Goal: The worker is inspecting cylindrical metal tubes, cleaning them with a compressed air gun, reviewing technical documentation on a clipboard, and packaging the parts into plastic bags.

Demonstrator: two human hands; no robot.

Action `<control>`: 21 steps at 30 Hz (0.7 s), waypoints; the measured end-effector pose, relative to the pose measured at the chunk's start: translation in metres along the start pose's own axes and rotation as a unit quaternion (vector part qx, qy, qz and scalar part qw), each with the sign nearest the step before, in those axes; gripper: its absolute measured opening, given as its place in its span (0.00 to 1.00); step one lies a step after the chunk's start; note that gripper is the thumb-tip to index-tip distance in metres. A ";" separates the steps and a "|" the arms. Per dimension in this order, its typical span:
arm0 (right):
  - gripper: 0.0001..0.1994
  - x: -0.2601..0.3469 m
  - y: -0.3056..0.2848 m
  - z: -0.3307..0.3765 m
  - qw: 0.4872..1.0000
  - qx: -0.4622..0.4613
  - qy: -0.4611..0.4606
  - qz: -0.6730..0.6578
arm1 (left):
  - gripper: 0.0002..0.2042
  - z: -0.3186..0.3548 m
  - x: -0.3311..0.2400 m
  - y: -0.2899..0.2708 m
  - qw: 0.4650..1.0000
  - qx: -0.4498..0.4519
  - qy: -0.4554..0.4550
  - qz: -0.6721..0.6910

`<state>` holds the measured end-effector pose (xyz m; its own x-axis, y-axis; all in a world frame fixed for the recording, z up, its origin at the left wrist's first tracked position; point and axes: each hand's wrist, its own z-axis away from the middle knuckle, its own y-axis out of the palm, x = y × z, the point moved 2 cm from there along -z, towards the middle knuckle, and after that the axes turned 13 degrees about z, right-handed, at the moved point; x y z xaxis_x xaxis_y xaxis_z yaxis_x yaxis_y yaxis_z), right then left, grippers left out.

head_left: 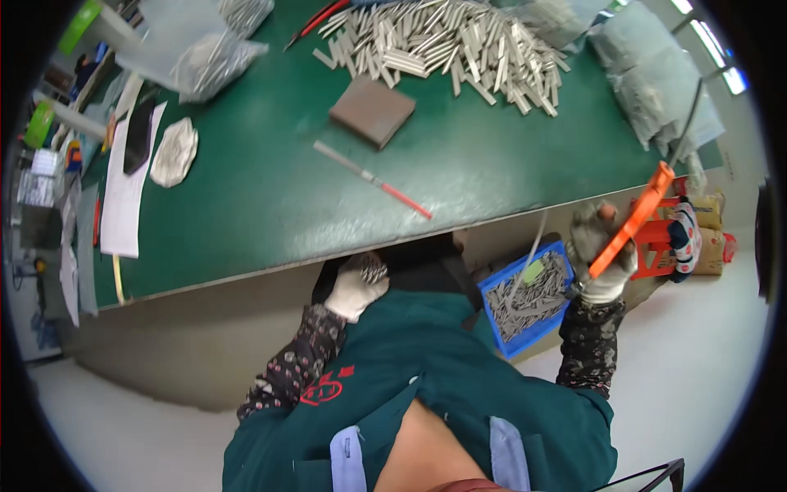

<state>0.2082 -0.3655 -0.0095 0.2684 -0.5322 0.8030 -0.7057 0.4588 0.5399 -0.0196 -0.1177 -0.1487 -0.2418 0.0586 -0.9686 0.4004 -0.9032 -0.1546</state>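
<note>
Slanting across the curled right hand (592, 239), an orange tool (633, 218) is gripped.

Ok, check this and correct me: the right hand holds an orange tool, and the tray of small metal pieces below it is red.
One fix: the tray of small metal pieces is blue, not red, as the head view shows. The right hand does hold an orange tool.

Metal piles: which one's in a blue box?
The lower pile, below the green table and left of the right hand: the blue box surrounds it. The upper pile lies loose on the tabletop.
</note>
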 end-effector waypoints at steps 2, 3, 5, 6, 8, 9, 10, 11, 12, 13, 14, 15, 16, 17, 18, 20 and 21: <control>0.24 -0.008 -0.002 0.023 0.984 0.097 0.087 0.125 | 0.12 -0.003 0.000 0.002 0.998 -0.003 0.039 0.042; 0.24 -0.014 0.001 0.036 0.973 0.124 0.150 0.128 | 0.12 -0.004 0.001 0.002 0.999 0.006 0.042 0.020; 0.27 -0.028 -0.003 0.056 0.937 0.166 0.297 0.083 | 0.12 -0.006 0.004 0.005 0.994 0.020 0.034 0.101; 0.23 -0.025 -0.001 0.069 0.922 0.078 0.320 0.204 | 0.12 -0.006 0.005 0.007 0.978 0.022 0.021 0.207; 0.19 -0.019 0.010 0.062 0.861 0.081 0.437 0.246 | 0.12 -0.006 0.002 0.007 0.988 0.023 0.030 0.147; 0.24 -0.016 0.024 0.047 0.818 0.077 0.542 0.179 | 0.12 -0.004 -0.003 0.005 0.995 0.023 0.019 0.091; 0.21 -0.017 0.032 0.033 0.739 0.101 0.605 0.279 | 0.13 -0.002 -0.005 0.002 0.999 0.020 0.008 0.034; 0.20 -0.018 0.031 0.031 0.692 0.124 0.619 0.351 | 0.13 -0.002 -0.003 0.003 0.999 0.028 0.007 0.037; 0.18 -0.019 0.030 0.032 0.638 0.147 0.628 0.419 | 0.13 -0.002 0.002 0.006 0.996 0.035 0.007 0.080; 0.16 -0.026 0.027 0.039 0.688 0.173 0.552 0.438 | 0.13 -0.002 0.005 0.007 0.991 0.042 0.007 0.123; 0.16 -0.029 0.027 0.037 0.689 0.173 0.552 0.436 | 0.13 -0.002 0.008 0.006 0.992 0.042 0.006 0.122; 0.16 -0.032 0.029 0.033 0.678 0.197 0.516 0.485 | 0.13 -0.001 0.010 0.004 0.996 0.048 0.021 0.067; 0.17 -0.034 0.031 0.030 0.663 0.220 0.478 0.532 | 0.13 -0.001 0.010 0.003 0.998 0.054 0.036 0.012; 0.18 -0.036 0.031 0.030 0.661 0.219 0.454 0.556 | 0.13 -0.001 0.010 0.003 0.998 0.051 0.037 0.006; 0.18 -0.036 0.035 0.027 0.661 0.219 0.454 0.555 | 0.13 -0.001 0.012 0.003 0.998 0.052 0.036 0.006; 0.17 -0.033 0.043 0.016 0.630 0.239 0.426 0.603 | 0.13 -0.001 0.019 0.002 0.998 0.050 0.017 0.031; 0.17 -0.035 0.043 0.014 0.630 0.240 0.427 0.602 | 0.13 -0.001 0.019 0.003 0.998 0.050 0.016 0.031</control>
<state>0.1590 -0.3371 -0.0176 -0.5411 0.6678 0.5111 -0.7968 -0.2128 -0.5656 -0.0219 -0.1183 -0.1675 -0.1901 0.0136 -0.9817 0.3229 -0.9434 -0.0757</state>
